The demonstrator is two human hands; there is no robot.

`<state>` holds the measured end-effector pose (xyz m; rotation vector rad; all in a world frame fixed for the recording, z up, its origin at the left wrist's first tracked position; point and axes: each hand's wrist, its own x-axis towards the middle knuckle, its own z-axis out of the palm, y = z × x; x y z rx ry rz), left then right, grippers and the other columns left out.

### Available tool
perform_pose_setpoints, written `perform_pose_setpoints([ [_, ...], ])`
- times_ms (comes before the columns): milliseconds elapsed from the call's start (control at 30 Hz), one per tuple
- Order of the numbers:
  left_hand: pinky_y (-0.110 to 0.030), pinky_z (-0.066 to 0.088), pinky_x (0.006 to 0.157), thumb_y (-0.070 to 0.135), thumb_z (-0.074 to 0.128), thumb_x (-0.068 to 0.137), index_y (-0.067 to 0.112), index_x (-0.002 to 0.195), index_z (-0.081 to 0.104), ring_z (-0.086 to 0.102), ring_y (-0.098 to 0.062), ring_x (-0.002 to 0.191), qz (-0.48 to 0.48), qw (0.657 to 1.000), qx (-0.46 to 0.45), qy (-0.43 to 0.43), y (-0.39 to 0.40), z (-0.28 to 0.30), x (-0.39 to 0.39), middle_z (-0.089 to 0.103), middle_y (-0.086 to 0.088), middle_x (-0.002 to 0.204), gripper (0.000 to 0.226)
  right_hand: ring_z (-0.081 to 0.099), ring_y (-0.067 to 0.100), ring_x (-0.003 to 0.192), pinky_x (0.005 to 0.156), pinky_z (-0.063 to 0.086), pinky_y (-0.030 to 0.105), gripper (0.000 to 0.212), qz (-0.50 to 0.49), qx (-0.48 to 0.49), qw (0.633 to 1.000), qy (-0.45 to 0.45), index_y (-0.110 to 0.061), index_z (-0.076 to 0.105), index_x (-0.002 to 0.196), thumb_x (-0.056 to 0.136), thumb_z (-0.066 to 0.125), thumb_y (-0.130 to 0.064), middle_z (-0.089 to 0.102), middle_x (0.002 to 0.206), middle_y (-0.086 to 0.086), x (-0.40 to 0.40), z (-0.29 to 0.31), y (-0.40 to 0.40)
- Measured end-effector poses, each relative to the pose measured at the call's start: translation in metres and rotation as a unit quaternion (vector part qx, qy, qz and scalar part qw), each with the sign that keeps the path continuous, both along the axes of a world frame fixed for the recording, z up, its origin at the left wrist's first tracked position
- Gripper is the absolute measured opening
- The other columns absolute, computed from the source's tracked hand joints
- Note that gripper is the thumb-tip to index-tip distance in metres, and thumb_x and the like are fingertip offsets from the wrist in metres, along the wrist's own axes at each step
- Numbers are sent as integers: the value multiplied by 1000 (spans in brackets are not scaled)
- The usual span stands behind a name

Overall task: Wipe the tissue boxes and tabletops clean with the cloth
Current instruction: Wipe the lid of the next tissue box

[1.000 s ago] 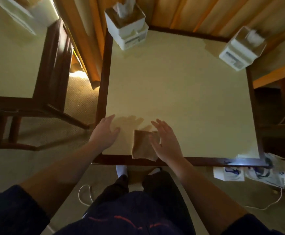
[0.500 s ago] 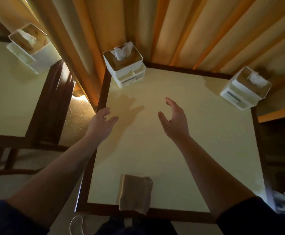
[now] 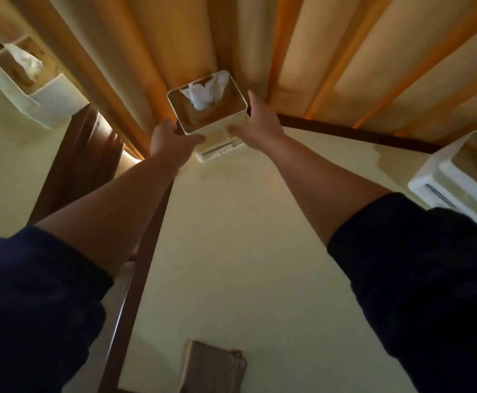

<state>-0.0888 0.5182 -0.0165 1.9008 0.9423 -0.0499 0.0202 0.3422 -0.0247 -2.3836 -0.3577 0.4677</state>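
Both hands clasping the tissue box (image 3: 207, 114) at the surface's (image 3: 260, 251) far corner: left hand (image 3: 172, 140) and right hand (image 3: 255, 124) fingers curled round opposite sides. Cloth (image 3: 211, 367) lying unheld, well behind both wrists, near edge.

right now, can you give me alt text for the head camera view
Both hands, left hand and right hand, grip the sides of a white tissue box at the far corner of a cream tabletop, by a curtain. A folded brown cloth lies at the near edge; another tissue box sits at the right.
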Motion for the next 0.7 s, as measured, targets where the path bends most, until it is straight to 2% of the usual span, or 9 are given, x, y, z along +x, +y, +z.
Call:
perform_pose_setpoints([
  [67, -40, 60, 87, 32, 93, 69, 14, 123, 66, 67, -21, 102, 21, 1000, -14, -8, -1, -1, 11, 68, 0, 110, 63, 36, 25, 152, 109, 38, 26, 109, 2, 0, 1000, 18, -14, 20, 167, 85, 86, -41, 41, 164, 9, 13, -4, 8],
  [100, -39, 61, 88, 28, 93, 70, 14, 121, 69, 69, -21, 100, 34, 999, -28, -9, -1, -4, 16, 70, 0, 107, 58, 39, 25, 150, 99, 44, 20, 105, 4, -5, 1000, 25, -15, 26, 165, 83, 87, -39, 45, 160, 8, 18, -8, 12],
  [167, -36, 62, 86, 22, 93, 70, 17, 112, 75, 72, -20, 95, 51, 997, -53, -11, -2, -7, 21, 73, 2, 97, 46, 51, 24, 136, 73, 44, 10, 85, -4, -7, 1000, 14, -20, 44, 152, 80, 87, -33, 57, 141, 3, 25, -14, 17],
  [200, -36, 62, 86, 20, 94, 70, 18, 111, 76, 73, -20, 93, 57, 996, -64, -12, -3, -8, 22, 74, 2, 96, 44, 55, 22, 130, 70, 43, 12, 76, -14, 0, 1000, 3, -22, 51, 144, 77, 86, -32, 59, 132, 0, 26, -16, 19],
  [267, -38, 63, 86, 19, 95, 67, 20, 110, 77, 74, -20, 92, 70, 994, -82, -17, -5, -10, 23, 76, 2, 96, 47, 53, 23, 132, 85, 45, 21, 75, -29, 10, 1000, -2, -23, 55, 139, 72, 88, -34, 61, 131, 0, 25, -18, 20],
  [367, -42, 63, 88, 18, 96, 63, 22, 108, 77, 75, -22, 92, 69, 992, -103, -22, -5, -9, 18, 78, 1, 97, 48, 54, 22, 133, 101, 52, 33, 107, -61, 35, 997, 8, -18, 51, 149, 56, 91, -51, 62, 139, 2, 9, -15, 12],
  [467, -48, 61, 93, 16, 92, 66, 24, 105, 79, 75, -23, 97, 29, 991, -125, -48, -7, 2, 0, 79, 2, 98, 42, 64, 12, 112, 85, 52, 25, 98, -105, 68, 992, 2, -19, 60, 135, 50, 94, -52, 67, 117, -11, -18, -8, -8],
  [533, -45, 59, 98, 19, 90, 73, 29, 112, 77, 73, -18, 103, -22, 991, -112, -66, -10, 13, -20, 78, 8, 104, 42, 66, 8, 105, 80, 49, 21, 90, -130, 92, 987, -12, -21, 63, 128, 50, 96, -52, 70, 113, -13, -45, 1, -25],
  [700, -48, 53, 105, 39, 95, 61, 45, 133, 65, 60, -18, 125, -85, 986, -137, -45, -29, 22, -92, 65, 7, 136, 79, 61, 4, 104, 79, 36, 5, 81, -161, 99, 980, -57, -23, 64, 129, 61, 97, -52, 67, 113, -17, -136, 20, -72],
])
